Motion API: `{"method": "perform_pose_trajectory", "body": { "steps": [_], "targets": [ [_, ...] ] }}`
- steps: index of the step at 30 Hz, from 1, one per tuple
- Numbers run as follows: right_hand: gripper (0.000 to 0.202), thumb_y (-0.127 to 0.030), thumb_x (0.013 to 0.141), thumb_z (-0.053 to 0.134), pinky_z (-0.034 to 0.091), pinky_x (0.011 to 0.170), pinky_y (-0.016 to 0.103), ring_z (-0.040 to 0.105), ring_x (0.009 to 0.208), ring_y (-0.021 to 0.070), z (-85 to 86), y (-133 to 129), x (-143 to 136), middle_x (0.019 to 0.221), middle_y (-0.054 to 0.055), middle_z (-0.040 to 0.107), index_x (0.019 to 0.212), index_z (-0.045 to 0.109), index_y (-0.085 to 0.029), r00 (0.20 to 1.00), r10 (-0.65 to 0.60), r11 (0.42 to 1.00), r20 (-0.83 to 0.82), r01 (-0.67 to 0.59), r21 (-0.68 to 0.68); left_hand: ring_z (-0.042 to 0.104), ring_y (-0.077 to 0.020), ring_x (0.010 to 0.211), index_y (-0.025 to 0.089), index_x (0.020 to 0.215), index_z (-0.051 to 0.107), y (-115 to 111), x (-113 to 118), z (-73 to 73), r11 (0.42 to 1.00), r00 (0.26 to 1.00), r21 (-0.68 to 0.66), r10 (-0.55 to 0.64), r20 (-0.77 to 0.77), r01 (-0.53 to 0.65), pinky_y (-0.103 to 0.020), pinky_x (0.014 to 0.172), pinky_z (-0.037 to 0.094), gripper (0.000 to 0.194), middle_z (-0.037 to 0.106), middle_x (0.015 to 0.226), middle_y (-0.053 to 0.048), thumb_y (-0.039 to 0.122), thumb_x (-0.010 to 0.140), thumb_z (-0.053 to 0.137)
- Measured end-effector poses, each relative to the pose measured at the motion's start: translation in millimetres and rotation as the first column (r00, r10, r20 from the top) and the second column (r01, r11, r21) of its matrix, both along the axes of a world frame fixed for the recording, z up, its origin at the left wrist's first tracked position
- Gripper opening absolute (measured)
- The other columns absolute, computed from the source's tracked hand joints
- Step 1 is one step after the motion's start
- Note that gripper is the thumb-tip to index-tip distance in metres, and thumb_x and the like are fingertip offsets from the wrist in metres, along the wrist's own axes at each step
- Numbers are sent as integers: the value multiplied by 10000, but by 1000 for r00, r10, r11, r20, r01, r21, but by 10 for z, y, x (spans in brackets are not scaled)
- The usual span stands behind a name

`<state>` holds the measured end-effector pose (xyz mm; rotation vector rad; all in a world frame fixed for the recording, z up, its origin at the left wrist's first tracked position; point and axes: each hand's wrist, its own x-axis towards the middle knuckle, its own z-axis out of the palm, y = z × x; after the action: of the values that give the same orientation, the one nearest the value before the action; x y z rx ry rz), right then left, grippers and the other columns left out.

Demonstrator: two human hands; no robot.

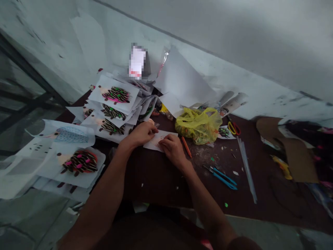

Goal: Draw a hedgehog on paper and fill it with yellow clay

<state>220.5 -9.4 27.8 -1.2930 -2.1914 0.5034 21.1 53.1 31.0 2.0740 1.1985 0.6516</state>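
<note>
A small white sheet (151,144) with a faint orange-brown drawing lies on the dark table (161,184). My left hand (144,133) is at its upper left corner, fingers bent and pressed together; anything in them is too small to name. Over the sheet's right part rests my right hand (172,147), its fingers curled together, and what they hold, if anything, is hidden. An orange marker (186,147) lies just right of the right hand. Behind it sits a yellow plastic bag (199,125) with things inside.
Stacked hedgehog pictures (117,94) stand at the left. Farther right are blue-handled scissors (224,177), red-and-yellow scissors (234,128), clear sticks (247,170) and a yellow glue gun (283,167). Large white paper (184,76) and a lit screen (137,60) lean at the wall.
</note>
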Motion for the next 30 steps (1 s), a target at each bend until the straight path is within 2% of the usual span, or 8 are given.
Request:
{"method": "perform_pose_trajectory", "body": {
  "steps": [5,9,13,17,19,24,26,30],
  "targets": [
    [149,-177,927,594,429,815,341,592,893,210,27,11,-18,926,64,658,926,733,-228,999,-29,1000,21,29,9,628,-277,1048,210,928,778,-26,-3,-37,999,991,26,-17,-132,21,-363,960,492,336,692,1033,-84,118,646,620],
    [133,-202,931,601,438,774,333,600,841,207,39,-5,-3,873,55,670,893,724,-234,992,-121,993,-16,121,-2,630,-292,1071,207,946,777,-45,37,-38,999,985,38,32,-172,-26,-374,959,491,285,680,1065,-102,157,715,617],
    [118,-220,922,622,447,737,321,598,758,188,50,-16,17,812,41,673,851,716,-222,979,-186,982,-80,187,0,643,-291,1045,201,1010,736,-68,81,-11,992,961,52,124,-246,-115,-379,887,509,247,676,1118,-110,200,808,593],
    [131,-234,921,612,454,732,320,592,731,180,90,-18,26,811,41,675,840,713,-213,972,-209,977,-104,211,14,655,-284,916,195,876,705,-73,111,21,989,923,35,146,-356,-143,-371,795,510,107,694,968,-98,199,800,630],
    [138,-233,924,602,453,725,316,589,731,177,111,-19,29,817,40,672,838,708,-214,973,-207,978,-106,210,13,645,-281,916,187,858,700,-64,130,29,987,925,59,161,-345,-150,-378,807,504,95,687,963,-104,181,805,622],
    [153,-235,934,581,447,715,312,579,721,174,115,-9,50,813,42,652,840,697,-205,969,-215,974,-119,222,45,577,-278,1108,195,1045,719,-36,239,33,964,958,266,99,-269,-25,-426,994,429,289,683,1126,-100,98,861,519],
    [156,-235,935,572,448,709,308,574,707,168,103,-1,64,807,39,648,844,694,-205,968,-217,973,-127,224,50,560,-308,1116,184,1011,733,-39,286,32,963,947,270,80,-312,7,-473,1002,407,242,681,1090,-121,136,871,542],
    [154,-233,931,569,449,708,296,577,714,162,87,15,92,795,35,642,839,687,-197,967,-215,972,-140,225,65,541,-329,1115,167,899,723,-47,317,41,976,920,215,105,-379,-24,-485,976,398,144,665,1034,-133,165,849,587]
  ]
}}
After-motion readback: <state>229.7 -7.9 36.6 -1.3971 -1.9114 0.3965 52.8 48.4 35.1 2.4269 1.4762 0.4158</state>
